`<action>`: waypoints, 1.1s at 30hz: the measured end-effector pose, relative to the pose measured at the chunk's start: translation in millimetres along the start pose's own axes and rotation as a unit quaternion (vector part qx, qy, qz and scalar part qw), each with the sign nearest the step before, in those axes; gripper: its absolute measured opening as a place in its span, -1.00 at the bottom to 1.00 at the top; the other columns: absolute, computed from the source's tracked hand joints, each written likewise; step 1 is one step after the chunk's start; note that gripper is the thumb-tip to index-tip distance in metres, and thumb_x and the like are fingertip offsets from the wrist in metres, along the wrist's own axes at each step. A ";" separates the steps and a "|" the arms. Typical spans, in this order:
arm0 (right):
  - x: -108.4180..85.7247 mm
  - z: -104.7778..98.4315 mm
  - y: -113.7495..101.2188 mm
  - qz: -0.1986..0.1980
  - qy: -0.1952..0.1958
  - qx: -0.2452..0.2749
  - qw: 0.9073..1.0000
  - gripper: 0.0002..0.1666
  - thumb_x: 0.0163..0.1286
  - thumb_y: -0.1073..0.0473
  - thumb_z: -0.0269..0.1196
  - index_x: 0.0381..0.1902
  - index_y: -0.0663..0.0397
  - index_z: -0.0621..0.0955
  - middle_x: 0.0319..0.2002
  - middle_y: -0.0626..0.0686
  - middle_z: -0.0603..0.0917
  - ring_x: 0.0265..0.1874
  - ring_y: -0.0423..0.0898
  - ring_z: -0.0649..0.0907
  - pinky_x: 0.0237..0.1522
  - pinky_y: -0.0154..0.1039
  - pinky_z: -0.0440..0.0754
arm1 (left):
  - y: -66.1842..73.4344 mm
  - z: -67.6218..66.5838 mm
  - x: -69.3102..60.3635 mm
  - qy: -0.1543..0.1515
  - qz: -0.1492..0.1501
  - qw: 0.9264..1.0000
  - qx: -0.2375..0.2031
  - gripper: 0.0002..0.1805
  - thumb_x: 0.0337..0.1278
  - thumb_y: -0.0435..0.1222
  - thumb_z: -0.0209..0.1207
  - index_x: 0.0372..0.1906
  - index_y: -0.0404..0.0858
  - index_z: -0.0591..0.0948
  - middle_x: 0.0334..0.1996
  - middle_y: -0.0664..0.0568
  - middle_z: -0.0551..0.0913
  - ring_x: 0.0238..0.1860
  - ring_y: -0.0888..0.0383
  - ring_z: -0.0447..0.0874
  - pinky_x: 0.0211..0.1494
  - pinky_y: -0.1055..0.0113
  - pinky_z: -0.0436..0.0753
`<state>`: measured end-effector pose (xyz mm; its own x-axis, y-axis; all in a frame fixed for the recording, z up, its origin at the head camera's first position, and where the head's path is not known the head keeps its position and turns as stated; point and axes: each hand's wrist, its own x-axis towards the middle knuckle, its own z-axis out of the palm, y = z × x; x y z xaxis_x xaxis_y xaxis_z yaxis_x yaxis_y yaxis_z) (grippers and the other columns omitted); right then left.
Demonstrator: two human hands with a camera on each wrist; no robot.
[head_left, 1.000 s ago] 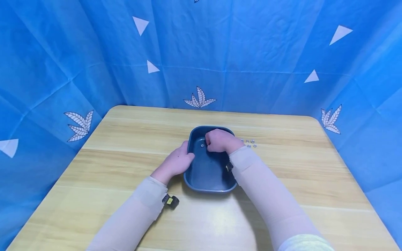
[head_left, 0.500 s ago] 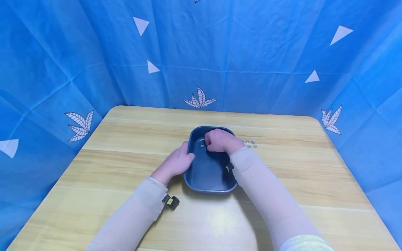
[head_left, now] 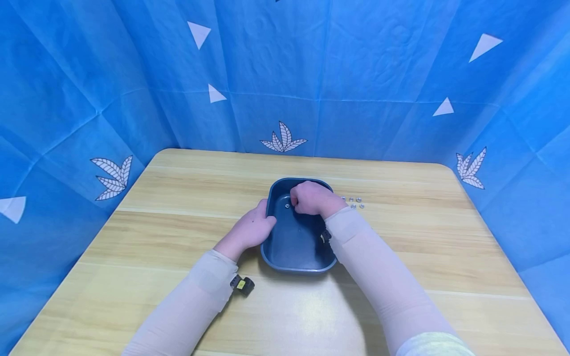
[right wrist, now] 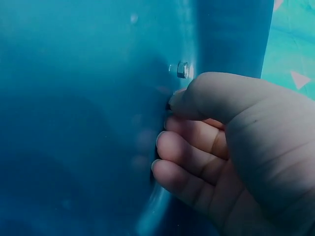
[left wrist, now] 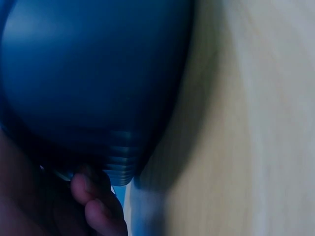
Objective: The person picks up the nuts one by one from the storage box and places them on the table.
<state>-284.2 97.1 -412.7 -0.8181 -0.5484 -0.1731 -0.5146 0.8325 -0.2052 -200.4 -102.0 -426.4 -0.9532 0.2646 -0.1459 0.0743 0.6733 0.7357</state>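
Note:
A dark blue rectangular plastic box (head_left: 294, 247) with rounded corners stands mid-table. My left hand (head_left: 250, 227) grips its left wall, thumb over the rim and fingers outside; in the left wrist view, fingertips (left wrist: 98, 211) curl near the box's ribbed outside. My right hand (head_left: 311, 199) is inside the box at the far end, fingers curled and tips down at the floor. A small metal nut (right wrist: 182, 70) rests on the box floor just beside the right thumb. Whether something sits between the right thumb and forefinger is hidden; only a dark spot shows there.
Several small metal nuts (head_left: 358, 200) lie on the wooden table (head_left: 427, 232) just right of the box, partly behind the right wrist. Blue patterned cloth (head_left: 374, 74) hangs behind the table and at both sides.

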 end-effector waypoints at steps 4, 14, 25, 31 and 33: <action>-1.3 -1.0 -2.2 -0.012 0.010 -0.008 1.000 -0.90 0.36 0.21 0.25 -0.36 -0.04 0.67 -0.40 -0.08 0.64 -0.36 -0.10 0.60 -0.19 -0.18 0.61 | -0.5 -0.3 -0.5 -0.002 -0.001 1.000 -0.005 -0.41 0.48 -0.12 -0.13 0.51 -0.21 0.21 0.34 -0.12 0.47 0.25 -0.08 0.49 0.33 -0.12 0.40; -3.1 -5.2 0.2 -0.029 0.010 0.039 0.999 -0.87 0.33 0.24 0.26 -0.42 -0.10 0.62 -0.42 -0.10 0.62 -0.37 -0.10 0.58 -0.24 -0.22 0.55 | -0.8 -1.3 1.6 0.001 -0.001 1.000 -0.005 -0.42 0.48 -0.13 -0.13 0.49 -0.21 0.22 0.32 -0.11 0.48 0.22 -0.07 0.49 0.31 -0.12 0.42; -9.5 -14.2 3.1 -0.055 0.037 0.144 0.987 -0.90 0.29 0.27 0.21 -0.32 -0.05 0.63 -0.46 -0.06 0.57 -0.38 -0.07 0.56 -0.25 -0.18 0.52 | -0.5 0.5 -0.4 0.010 -0.003 1.000 0.012 -0.44 0.47 -0.13 -0.11 0.47 -0.19 0.27 0.24 -0.12 0.54 0.15 -0.05 0.53 0.24 -0.07 0.47; -15.5 -20.8 0.6 -0.072 0.046 0.162 0.983 -0.89 0.30 0.30 0.19 -0.31 -0.01 0.63 -0.46 -0.06 0.56 -0.37 -0.07 0.55 -0.22 -0.18 0.52 | -0.6 0.0 0.3 0.009 0.000 1.000 0.012 -0.44 0.45 -0.13 -0.10 0.46 -0.20 0.28 0.25 -0.12 0.54 0.15 -0.05 0.54 0.23 -0.06 0.47; -17.8 -23.9 -0.3 -0.075 0.051 0.161 0.983 -0.89 0.30 0.30 0.19 -0.32 -0.02 0.62 -0.45 -0.05 0.56 -0.37 -0.07 0.55 -0.22 -0.17 0.52 | -1.0 -0.4 0.5 0.011 0.001 1.000 0.010 -0.44 0.45 -0.13 -0.10 0.46 -0.20 0.29 0.24 -0.12 0.54 0.14 -0.05 0.54 0.23 -0.06 0.47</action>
<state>-275.6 108.5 -386.5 -0.7693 -0.6384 -0.0226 -0.5373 0.6658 -0.5177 -201.0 -102.9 -427.0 -0.9591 0.2509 -0.1308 0.0811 0.6868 0.7223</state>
